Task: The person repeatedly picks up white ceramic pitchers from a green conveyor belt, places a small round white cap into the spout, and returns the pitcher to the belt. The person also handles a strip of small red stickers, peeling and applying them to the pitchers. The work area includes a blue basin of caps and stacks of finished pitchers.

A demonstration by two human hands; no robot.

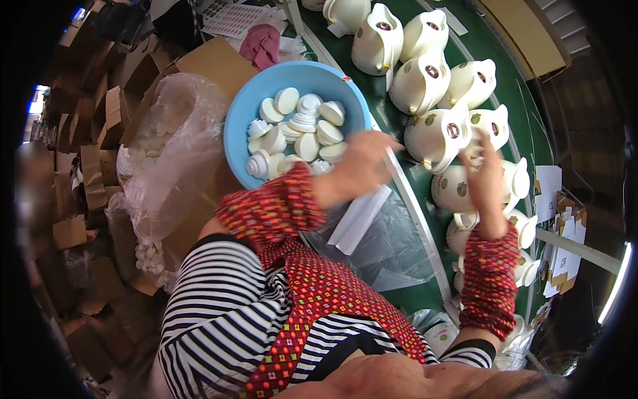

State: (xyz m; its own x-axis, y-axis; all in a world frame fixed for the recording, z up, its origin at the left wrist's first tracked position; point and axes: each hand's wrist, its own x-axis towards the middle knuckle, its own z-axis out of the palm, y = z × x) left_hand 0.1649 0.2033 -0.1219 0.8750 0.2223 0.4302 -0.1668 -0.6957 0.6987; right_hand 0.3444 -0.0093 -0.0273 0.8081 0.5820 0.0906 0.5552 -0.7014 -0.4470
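Observation:
Cream-white jugs (425,80) with spouts and small printed marks stand in rows on a green work surface. My right hand (488,183) is over one of the middle jugs, its thumb and fingers apart; blur hides whether it touches the rim. Left of the jugs, my left hand (364,163) passes between them and a blue basin (240,100), near the basin's right rim. Its fingers point toward the jugs but are smeared by motion, so anything in them cannot be made out. Inside the basin lie several white round lids (307,145), some face up and some on edge.
A white metal rail (419,223) edges the green surface (438,263). Below the left hand lies a folded white sheet (359,219) on clear plastic. A plastic bag (176,153) in an open carton, piled cardboard boxes (100,173) and a pink cloth (260,46) are at left.

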